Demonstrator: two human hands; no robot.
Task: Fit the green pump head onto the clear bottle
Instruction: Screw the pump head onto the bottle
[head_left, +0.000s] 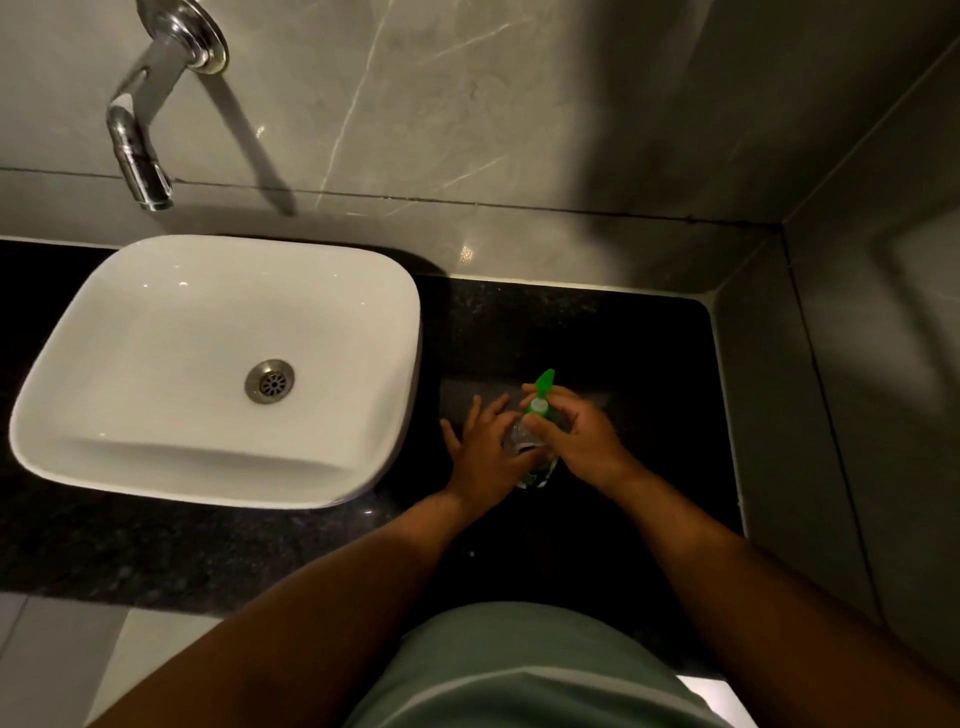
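Note:
The clear bottle (522, 439) stands on the black counter (597, 338), right of the basin, mostly hidden between my hands. My left hand (485, 452) wraps its left side, with some fingers spread outward. The green pump head (540, 397) sits on top of the bottle's neck, nozzle pointing away from me. My right hand (576, 434) pinches the pump's collar with thumb and fingertips. I cannot tell how far the collar sits on the neck.
A white countertop basin (363, 291) with a metal drain (269, 381) lies to the left. A chrome wall tap (143, 135) hangs above it. Grey marble walls close the back and the right side of the counter.

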